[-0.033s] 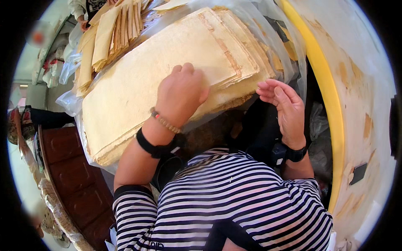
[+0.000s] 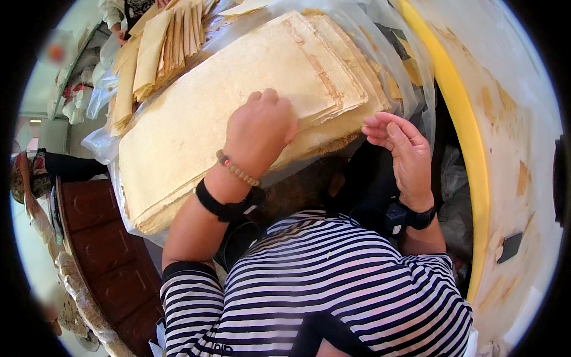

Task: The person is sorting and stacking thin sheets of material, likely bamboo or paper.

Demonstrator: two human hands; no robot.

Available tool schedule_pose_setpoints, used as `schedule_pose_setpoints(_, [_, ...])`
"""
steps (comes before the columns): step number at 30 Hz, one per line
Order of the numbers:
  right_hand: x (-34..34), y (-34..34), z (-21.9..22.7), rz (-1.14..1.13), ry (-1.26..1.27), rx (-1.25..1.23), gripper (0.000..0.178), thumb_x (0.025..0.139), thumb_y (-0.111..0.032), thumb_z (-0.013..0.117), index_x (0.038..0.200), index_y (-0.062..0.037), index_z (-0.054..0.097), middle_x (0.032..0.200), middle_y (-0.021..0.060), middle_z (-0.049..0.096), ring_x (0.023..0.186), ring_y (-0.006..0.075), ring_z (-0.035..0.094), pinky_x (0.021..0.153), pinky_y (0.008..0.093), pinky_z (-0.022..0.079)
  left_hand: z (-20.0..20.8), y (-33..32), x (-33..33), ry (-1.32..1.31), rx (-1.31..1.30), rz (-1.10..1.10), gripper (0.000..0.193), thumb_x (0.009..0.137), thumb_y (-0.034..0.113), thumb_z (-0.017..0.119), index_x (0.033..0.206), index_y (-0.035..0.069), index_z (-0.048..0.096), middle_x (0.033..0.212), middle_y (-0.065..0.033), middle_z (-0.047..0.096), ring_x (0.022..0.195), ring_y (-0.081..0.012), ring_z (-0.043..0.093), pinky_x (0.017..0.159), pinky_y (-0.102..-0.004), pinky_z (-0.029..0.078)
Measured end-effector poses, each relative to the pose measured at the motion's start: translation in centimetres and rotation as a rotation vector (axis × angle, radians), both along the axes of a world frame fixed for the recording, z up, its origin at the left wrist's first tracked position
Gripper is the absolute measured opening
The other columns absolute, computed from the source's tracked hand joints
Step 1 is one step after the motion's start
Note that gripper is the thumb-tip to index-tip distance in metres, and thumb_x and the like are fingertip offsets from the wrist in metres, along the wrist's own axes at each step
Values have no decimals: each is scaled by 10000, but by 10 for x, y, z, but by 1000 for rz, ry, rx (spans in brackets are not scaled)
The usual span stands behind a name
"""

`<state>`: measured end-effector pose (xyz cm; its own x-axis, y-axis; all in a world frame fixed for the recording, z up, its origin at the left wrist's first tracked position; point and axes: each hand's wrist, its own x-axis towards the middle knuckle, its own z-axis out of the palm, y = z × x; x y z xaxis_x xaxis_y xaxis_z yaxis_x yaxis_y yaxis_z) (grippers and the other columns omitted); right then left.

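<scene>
A thick stack of pale cream-yellow sheets (image 2: 196, 143), with rough brown edges on the right, lies slantwise in front of me. Over its top sheet, my left hand (image 2: 260, 128) is closed, back upward and knuckles bent. Its fingertips are hidden beneath the hand, so I cannot make out what they hold, if anything. Just off the stack's right corner, my right hand (image 2: 404, 149) is raised with palm turned inward. Its fingers are gently curved, the thumb stands apart, and nothing shows in it.
Clear plastic sheeting (image 2: 410, 89) surrounds the stack. Folded yellowish sheets (image 2: 154, 56) stand in a row at the far left. A yellow edge (image 2: 470, 154) of a stained pale surface runs down the right. Brown panelled furniture (image 2: 104, 250) is at left; another person's hand (image 2: 121, 37) shows at upper left.
My left hand has shifted very slightly to the right over the top sheet. My right hand stays nearly where it was.
</scene>
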<state>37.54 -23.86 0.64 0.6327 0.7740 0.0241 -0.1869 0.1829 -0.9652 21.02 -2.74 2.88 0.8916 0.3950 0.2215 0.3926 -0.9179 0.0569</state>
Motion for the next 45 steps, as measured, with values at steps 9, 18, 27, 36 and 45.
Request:
schedule_pose_setpoints(9, [-9,13,7,92,-652,66,224,973,-77,605,1168,-2,686,1151,135,720,1036,225,691,918,335,531,9,29,-1,-547,-208,232,217,942,242,618,876,41,664,777,-186,662,728,-371,653,623,-447,511])
schedule_pose_setpoints(18, [-60,82,40,311,-912,160,302,960,-120,621,1242,-21,665,1242,165,679,1168,287,633,1015,365,472,99,83,-62,-1136,-47,301,220,995,227,644,952,23,711,826,-23,712,660,-46,590,565,-216,477])
schedule_pose_setpoints(27, [-74,134,26,518,384,45,462,1040,-378,532,1325,-14,522,1148,185,664,1040,255,670,873,372,572,39,-31,-67,-729,98,-23,227,807,121,656,1026,65,680,747,-57,633,722,-229,654,619,-346,527])
schedule_pose_setpoints(36, [-62,203,90,489,-36,-234,422,1049,-339,488,1263,21,541,1117,181,706,916,266,736,732,302,599,-41,0,-112,-336,-154,226,400,921,271,629,1264,67,606,1301,-198,605,1224,-335,575,1015,-423,476])
schedule_pose_setpoints(45, [-184,207,265,431,-454,217,368,1050,-188,453,1222,132,509,1123,292,645,929,308,714,766,313,623,-29,94,-190,-184,-53,668,540,971,447,527,1417,143,531,1506,-187,464,1425,-334,383,1139,-501,313])
